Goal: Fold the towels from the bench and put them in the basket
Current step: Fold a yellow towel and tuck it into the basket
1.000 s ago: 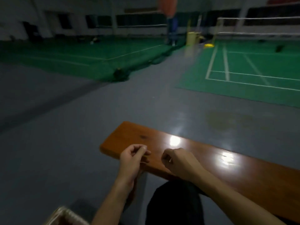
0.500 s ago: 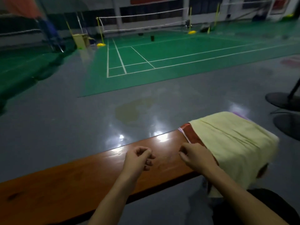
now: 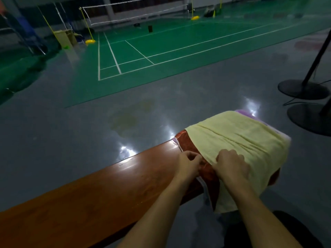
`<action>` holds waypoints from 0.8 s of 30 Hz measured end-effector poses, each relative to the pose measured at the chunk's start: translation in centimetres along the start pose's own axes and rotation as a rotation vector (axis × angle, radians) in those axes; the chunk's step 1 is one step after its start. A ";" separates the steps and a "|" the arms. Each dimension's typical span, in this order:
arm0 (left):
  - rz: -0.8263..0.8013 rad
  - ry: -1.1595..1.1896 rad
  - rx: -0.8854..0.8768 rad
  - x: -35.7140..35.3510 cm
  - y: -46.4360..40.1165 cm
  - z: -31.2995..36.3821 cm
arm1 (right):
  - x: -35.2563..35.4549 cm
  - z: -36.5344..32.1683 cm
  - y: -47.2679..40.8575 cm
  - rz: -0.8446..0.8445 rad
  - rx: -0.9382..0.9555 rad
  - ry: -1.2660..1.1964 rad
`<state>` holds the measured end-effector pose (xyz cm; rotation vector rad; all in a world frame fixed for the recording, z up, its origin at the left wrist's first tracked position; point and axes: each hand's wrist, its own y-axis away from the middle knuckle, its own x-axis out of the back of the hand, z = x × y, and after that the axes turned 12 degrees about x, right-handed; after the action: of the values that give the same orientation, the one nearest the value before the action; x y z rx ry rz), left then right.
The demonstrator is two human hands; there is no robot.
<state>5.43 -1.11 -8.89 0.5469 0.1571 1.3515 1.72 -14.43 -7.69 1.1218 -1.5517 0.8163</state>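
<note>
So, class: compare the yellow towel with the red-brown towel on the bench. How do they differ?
The yellow towel lies on top, almost fully visible; the red-brown towel lies beneath it, showing only along its edges. The yellow towel is plain; the red-brown towel looks patterned. The right hand rests on the yellow; the left hand is at the red-brown's edge. Both drape over the bench.

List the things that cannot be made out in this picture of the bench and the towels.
- Head view: the basket is out of frame.
- Number of towels: the yellow towel covers the pile; only edges of a rust-red towel and a purple one show.
- Right hand: its back hides the fingertips, though it seems to grip the yellow towel.
- Left hand: whether it pinches cloth is unclear.
- The bench runs past the left edge.
</note>
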 end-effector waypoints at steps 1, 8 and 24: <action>0.015 -0.006 0.002 -0.3 -0.8 0.0 | 0.0 0.0 -0.2 0.015 -0.013 -0.003; 0.005 0.008 0.127 -2.3 -3.5 1.2 | 0.9 0.2 -0.5 0.106 -0.020 -0.126; -0.025 0.130 0.186 -1.9 -3.1 1.8 | -0.5 0.8 -0.4 0.049 -0.042 -0.092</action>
<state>8.43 -3.80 -9.15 0.6102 0.3975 1.3559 1.82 -15.20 -8.37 1.1074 -1.6713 0.7704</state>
